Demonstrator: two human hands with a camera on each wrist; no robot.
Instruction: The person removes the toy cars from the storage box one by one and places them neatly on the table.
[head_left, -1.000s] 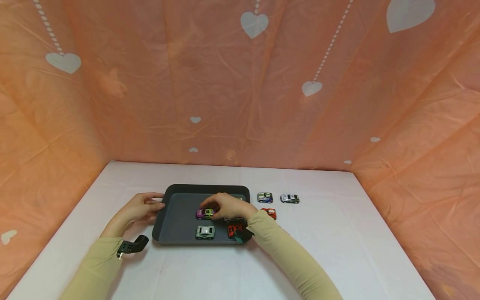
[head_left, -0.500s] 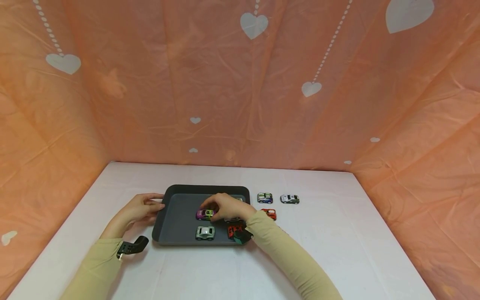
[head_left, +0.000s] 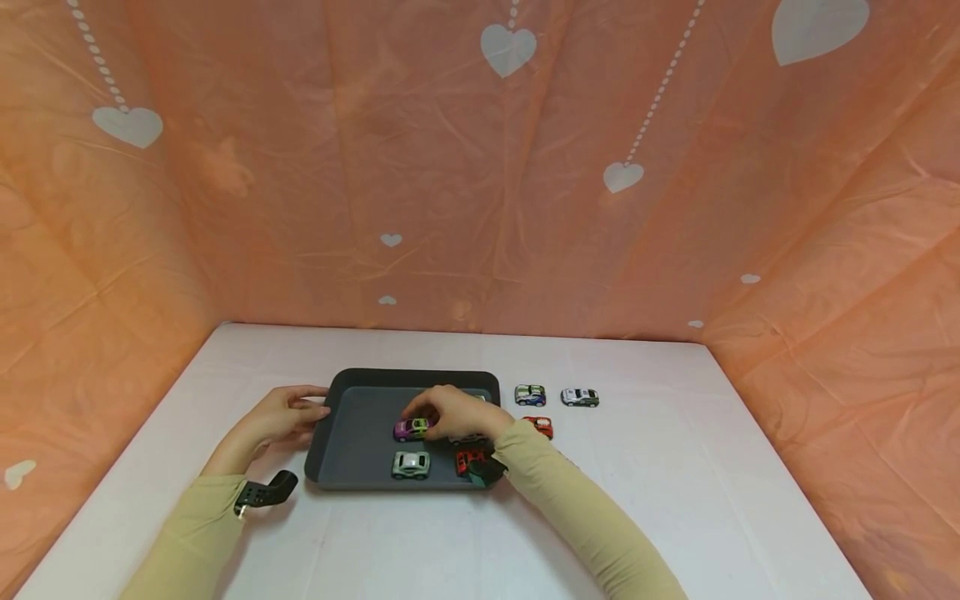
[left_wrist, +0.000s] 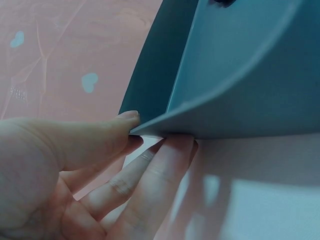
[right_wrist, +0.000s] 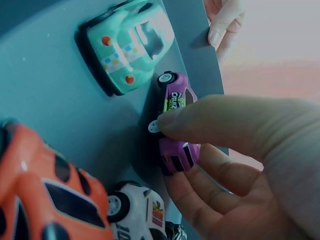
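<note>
My right hand [head_left: 453,412] pinches a purple toy car [head_left: 411,429] low over the dark grey tray [head_left: 360,433]. In the right wrist view the thumb lies on the side of this car, by its yellow-green sticker, with fingers on its other side. My left hand [head_left: 281,417] grips the tray's left rim, thumb on top and fingers underneath in the left wrist view. A mint-green toy car [head_left: 410,465] stands in the tray nearer me. To its right is a red toy car [head_left: 468,461], partly covered by the wrist camera. A white toy car [right_wrist: 135,215] shows beside the red one.
On the white table [head_left: 390,542], right of the tray, stand a blue-and-green toy car [head_left: 530,396], a white-and-black toy car [head_left: 580,397] and another red toy car [head_left: 540,427], partly behind my sleeve. An orange curtain [head_left: 450,167] with hearts surrounds the table.
</note>
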